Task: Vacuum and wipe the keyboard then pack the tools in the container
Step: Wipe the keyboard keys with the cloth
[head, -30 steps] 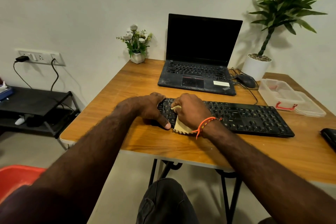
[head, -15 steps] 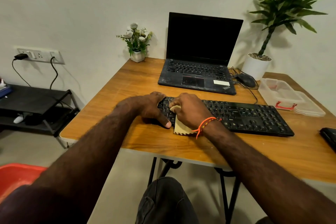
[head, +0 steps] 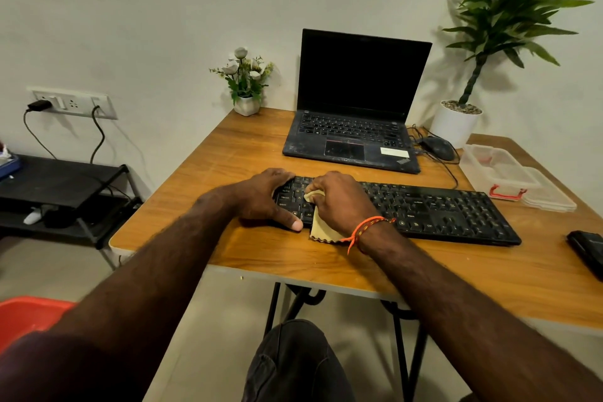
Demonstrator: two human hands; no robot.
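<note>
A long black keyboard (head: pixel 434 212) lies across the wooden table (head: pixel 248 153). My left hand (head: pixel 264 197) grips the keyboard's left end, thumb along its front edge. My right hand (head: pixel 342 202) holds a pale yellow cloth (head: pixel 318 228) bunched under its fingers and presses it on the keys at the left part of the keyboard. The cloth's zigzag edge hangs over the keyboard's front onto the table. A clear plastic container (head: pixel 496 170) with a red latch stands open at the right, its lid (head: pixel 551 197) beside it.
An open black laptop (head: pixel 355 130) sits behind the keyboard, with a wired mouse (head: pixel 437 147) to its right. A small flower pot (head: pixel 246 104) and a tall potted plant (head: pixel 456 122) stand at the back. A black object (head: pixel 587 250) lies at the right edge.
Both hands stay at the keyboard's left end. The right hand with the cloth has shifted only slightly over the keys.
</note>
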